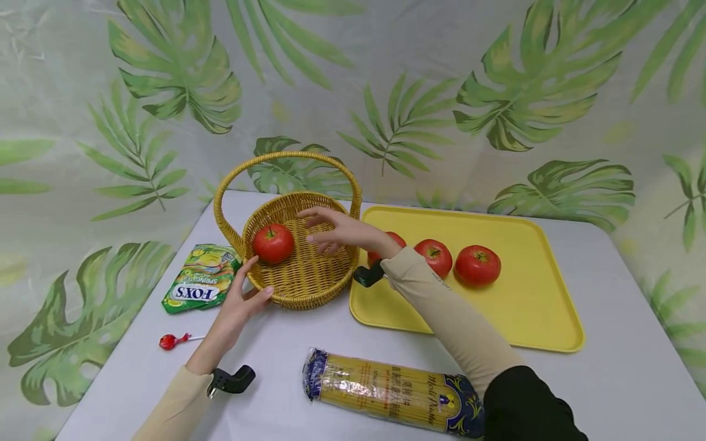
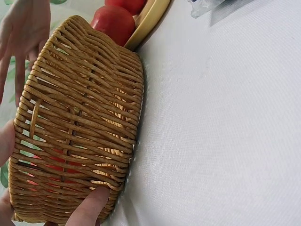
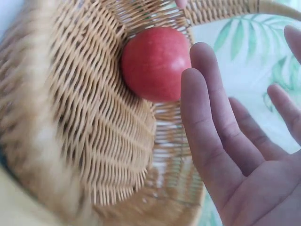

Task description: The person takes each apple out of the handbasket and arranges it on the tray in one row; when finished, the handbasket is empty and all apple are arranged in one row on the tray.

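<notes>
A round wicker basket [image 1: 311,300] with a tall handle stands at the back left, a red apple [image 1: 273,243] inside at its left. My left hand [image 1: 237,312] holds the basket at its front-left rim; the left wrist view shows fingertips [image 2: 91,207] against the woven outer wall. Over the basket's right part hovers my right hand [image 1: 344,231], fingers spread and loosely bent, holding nothing. In the right wrist view, the fingers [image 3: 200,117] overlap the apple's edge, with the palm free.
Three more apples [image 1: 477,266] lie on a yellow tray [image 1: 529,294] right of the basket. A green Fox's candy bag [image 1: 201,278] and a red lollipop [image 1: 168,342] are at left. A spaghetti pack [image 1: 391,392] lies in front. A leaf-print cloth [image 1: 408,171] hangs behind.
</notes>
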The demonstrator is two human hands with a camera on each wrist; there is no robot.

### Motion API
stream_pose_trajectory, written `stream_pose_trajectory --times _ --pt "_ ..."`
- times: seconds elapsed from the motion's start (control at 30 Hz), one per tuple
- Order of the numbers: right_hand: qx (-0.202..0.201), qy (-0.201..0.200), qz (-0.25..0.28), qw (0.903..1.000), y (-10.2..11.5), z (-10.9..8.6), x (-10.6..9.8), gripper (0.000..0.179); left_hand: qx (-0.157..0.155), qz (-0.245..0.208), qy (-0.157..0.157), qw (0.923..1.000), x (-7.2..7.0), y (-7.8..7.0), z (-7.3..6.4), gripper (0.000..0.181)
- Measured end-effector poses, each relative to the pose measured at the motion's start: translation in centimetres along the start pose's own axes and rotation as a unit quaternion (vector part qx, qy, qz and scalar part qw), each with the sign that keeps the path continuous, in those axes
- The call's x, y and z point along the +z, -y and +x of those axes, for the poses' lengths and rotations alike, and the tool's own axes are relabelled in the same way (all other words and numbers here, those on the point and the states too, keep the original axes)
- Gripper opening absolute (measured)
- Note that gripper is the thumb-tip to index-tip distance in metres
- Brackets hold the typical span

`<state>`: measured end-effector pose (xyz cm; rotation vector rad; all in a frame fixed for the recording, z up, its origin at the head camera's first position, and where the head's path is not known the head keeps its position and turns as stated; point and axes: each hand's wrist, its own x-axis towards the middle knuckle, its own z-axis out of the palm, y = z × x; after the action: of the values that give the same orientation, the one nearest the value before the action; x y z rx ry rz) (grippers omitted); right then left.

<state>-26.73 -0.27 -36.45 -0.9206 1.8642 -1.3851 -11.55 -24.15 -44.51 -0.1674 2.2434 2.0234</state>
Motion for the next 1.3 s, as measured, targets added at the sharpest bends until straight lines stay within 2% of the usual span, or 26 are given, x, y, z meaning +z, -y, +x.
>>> stream_pose_trajectory --times 0.33,0.63,0.93,1.2,1.3 --pt "0.078 -0.029 0.079 0.9934 -0.6 4.4 2.5 0.068 -0.003 -0.005 0.001 1.0000 0.0 0.0 0.1 0.074" --pt "0.151 -0.058 0.168 0.9724 -2.1 6.6 5.1 0.075 -0.008 -0.008 0.002 0.9999 0.0 0.0 0.1 0.074" --pt "0.167 -0.081 0.261 0.9473 -2.4 7.6 6.8 0.081 -0.002 -0.010 -0.001 1.0000 -0.1 0.1 0.2 0.074" --pt "0.155 -0.157 0.319 0.9218 -2.9 8.1 7.7 0.073 -0.005 -0.011 -0.002 0.9999 0.0 0.1 0.2 0.073" --pt "0.154 -0.175 0.321 0.9179 -3.1 8.2 7.6 0.067 -0.002 -0.015 0.001 0.9999 0.0 0.1 0.2 0.074"
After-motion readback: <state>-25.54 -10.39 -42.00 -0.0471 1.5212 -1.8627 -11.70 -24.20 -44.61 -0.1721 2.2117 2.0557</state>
